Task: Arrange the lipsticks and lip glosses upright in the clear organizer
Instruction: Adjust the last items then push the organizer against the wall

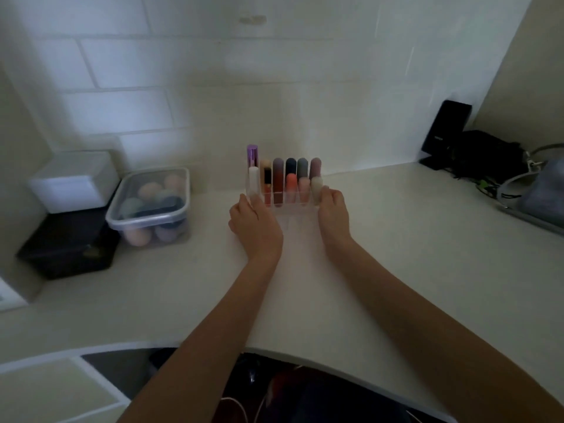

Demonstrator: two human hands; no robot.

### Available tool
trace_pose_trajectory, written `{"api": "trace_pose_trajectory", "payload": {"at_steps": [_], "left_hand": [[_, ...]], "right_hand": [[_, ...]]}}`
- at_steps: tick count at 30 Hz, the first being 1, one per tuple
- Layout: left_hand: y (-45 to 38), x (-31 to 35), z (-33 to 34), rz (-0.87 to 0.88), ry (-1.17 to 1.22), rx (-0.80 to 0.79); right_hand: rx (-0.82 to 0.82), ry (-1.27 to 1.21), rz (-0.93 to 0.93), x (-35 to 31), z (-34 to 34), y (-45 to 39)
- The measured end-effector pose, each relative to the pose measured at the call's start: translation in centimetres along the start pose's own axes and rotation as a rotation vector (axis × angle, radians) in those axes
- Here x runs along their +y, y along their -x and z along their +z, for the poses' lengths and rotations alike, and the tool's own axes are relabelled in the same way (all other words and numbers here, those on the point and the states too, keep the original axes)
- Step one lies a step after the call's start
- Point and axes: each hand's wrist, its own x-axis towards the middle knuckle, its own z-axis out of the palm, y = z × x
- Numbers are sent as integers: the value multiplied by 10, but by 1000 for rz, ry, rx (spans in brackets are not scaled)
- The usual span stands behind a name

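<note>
The clear organizer (282, 201) stands on the pale countertop near the back wall. Several lipsticks and lip glosses stand upright in its two rows: a purple tube (252, 155) at the back left, a white one (253, 178) in front of it, dark caps behind, and orange (291, 186) and pink ones in front. My left hand (254, 225) grips the organizer's left end. On the right end my right hand (332, 213) holds on, fingers curled beside a beige tube (316, 187). The image is slightly blurred.
A lidded clear box of makeup sponges (151, 206) sits to the left, beside a white box (74, 183) stacked on a black box (68, 245). Black items and cables (476, 154) fill the back right corner. The counter's curved front edge (274, 354) is close to me.
</note>
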Motion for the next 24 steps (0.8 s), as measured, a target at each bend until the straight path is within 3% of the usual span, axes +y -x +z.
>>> {"api": "trace_pose_trajectory", "payload": {"at_steps": [7,19,24], "left_hand": [[-26,-13,-14,1,-104,127],[-47,-24,-23,28,-256,112],[-22,-24,-17,123,-555,41]], "right_hand": [[-151,4,-20,-6,51,-9],[-232,0,-72,-6,88,-10],[-282,80,-179,-4,89,-9]]}}
